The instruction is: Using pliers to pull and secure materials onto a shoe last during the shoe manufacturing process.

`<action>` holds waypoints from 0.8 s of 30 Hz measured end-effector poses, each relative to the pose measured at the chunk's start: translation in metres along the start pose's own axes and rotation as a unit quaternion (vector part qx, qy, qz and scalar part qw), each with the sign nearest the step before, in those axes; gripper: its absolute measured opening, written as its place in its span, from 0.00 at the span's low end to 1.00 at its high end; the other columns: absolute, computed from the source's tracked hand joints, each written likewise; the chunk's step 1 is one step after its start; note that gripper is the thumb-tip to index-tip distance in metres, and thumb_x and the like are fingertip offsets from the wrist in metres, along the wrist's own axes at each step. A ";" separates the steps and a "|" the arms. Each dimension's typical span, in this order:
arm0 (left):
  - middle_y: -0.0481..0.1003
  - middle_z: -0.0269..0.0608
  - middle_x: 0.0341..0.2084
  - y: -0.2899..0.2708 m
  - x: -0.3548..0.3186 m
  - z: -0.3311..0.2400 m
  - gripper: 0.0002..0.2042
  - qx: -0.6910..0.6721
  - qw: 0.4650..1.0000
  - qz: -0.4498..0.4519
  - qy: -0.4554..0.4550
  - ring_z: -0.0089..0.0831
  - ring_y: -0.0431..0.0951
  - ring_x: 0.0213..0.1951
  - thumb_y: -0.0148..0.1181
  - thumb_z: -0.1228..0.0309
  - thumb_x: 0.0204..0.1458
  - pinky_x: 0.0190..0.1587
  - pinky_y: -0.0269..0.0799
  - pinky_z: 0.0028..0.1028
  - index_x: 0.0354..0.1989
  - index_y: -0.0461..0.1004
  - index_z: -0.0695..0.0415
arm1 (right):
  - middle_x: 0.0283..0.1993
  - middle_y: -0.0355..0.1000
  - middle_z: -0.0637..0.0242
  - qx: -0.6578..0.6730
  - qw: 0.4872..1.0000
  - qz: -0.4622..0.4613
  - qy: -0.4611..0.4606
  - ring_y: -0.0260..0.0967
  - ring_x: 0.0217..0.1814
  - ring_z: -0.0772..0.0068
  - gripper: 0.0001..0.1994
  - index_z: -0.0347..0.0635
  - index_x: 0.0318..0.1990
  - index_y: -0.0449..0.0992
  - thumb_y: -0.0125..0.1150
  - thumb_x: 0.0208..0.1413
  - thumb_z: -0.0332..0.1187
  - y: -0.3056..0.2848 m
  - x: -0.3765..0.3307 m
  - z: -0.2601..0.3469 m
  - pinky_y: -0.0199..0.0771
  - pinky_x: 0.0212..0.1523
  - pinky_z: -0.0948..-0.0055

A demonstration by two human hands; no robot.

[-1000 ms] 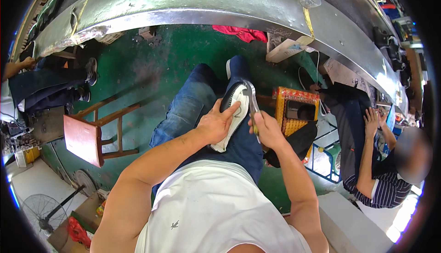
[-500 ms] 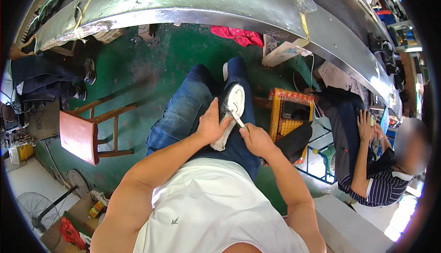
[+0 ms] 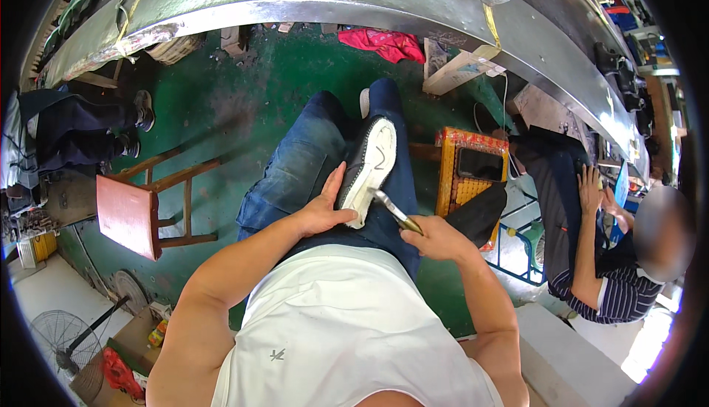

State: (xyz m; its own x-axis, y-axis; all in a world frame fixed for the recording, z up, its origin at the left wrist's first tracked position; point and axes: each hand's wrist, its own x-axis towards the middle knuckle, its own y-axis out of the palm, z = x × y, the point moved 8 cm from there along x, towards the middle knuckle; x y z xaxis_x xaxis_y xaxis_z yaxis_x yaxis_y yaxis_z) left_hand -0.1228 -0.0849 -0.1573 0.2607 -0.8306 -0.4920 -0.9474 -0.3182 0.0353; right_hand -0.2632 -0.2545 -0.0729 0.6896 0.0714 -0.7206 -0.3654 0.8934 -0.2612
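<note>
Shoe on the lap, tool at the sole

Going left to right: a red stool point(image 3: 129, 211) stands on the green floor point(image 3: 221, 97), well apart from the person's jeans point(image 3: 303, 167). The left hand point(image 3: 325, 211) is wrapped around the near end of a black shoe point(image 3: 369, 167), which lies sole-up along the right thigh, white sole facing the camera. The right hand point(image 3: 436, 237) is closed around the handle of a small metal tool point(image 3: 391, 209), its tip touching the sole's edge near the heel. Further right there's a yellow crate point(image 3: 465, 170), then a seated co-worker point(image 3: 591, 259) in a striped shirt beside the long metal desk point(image 3: 354, 1).
</note>
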 end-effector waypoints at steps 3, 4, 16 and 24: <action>0.33 0.57 0.77 -0.001 0.002 0.000 0.60 -0.030 1.000 0.000 0.003 0.48 0.36 0.78 0.70 0.54 0.49 0.76 0.40 0.35 0.79 0.25 0.48 | 0.39 0.78 0.48 -0.111 0.989 -0.059 -0.075 0.76 0.42 0.40 0.14 0.35 0.43 0.73 0.57 0.64 0.39 0.002 -0.001 0.022 0.75 0.42 0.53; 0.35 0.58 0.77 -0.002 0.001 -0.003 0.60 -0.030 1.000 -0.003 -0.003 0.49 0.39 0.78 0.71 0.54 0.48 0.76 0.41 0.35 0.79 0.26 0.50 | 0.40 0.78 0.47 -0.156 0.982 -0.083 -0.066 0.75 0.43 0.40 0.14 0.35 0.46 0.73 0.58 0.64 0.39 -0.002 -0.001 0.031 0.74 0.44 0.52; 0.40 0.58 0.76 -0.001 0.001 -0.007 0.59 -0.010 0.999 -0.041 0.010 0.48 0.43 0.77 0.72 0.60 0.46 0.75 0.44 0.34 0.79 0.29 0.55 | 0.41 0.76 0.48 -0.207 0.954 -0.178 -0.120 0.73 0.46 0.40 0.14 0.39 0.52 0.74 0.59 0.62 0.35 -0.011 -0.004 0.039 0.74 0.47 0.51; 0.41 0.60 0.76 -0.003 0.003 -0.007 0.57 -0.004 1.000 -0.022 0.001 0.49 0.43 0.77 0.69 0.59 0.48 0.75 0.44 0.34 0.79 0.31 0.53 | 0.42 0.77 0.48 -0.210 0.960 -0.162 -0.089 0.74 0.47 0.41 0.11 0.40 0.47 0.75 0.59 0.62 0.35 0.004 0.029 0.021 0.75 0.45 0.48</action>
State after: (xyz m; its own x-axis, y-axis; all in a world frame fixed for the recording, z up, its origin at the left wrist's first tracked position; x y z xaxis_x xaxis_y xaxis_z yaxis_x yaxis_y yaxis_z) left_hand -0.1183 -0.0900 -0.1533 0.3024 -0.8167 -0.4916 -0.9336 -0.3576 0.0198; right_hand -0.2316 -0.2395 -0.0817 0.8915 -0.0719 -0.4473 -0.3087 0.6262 -0.7160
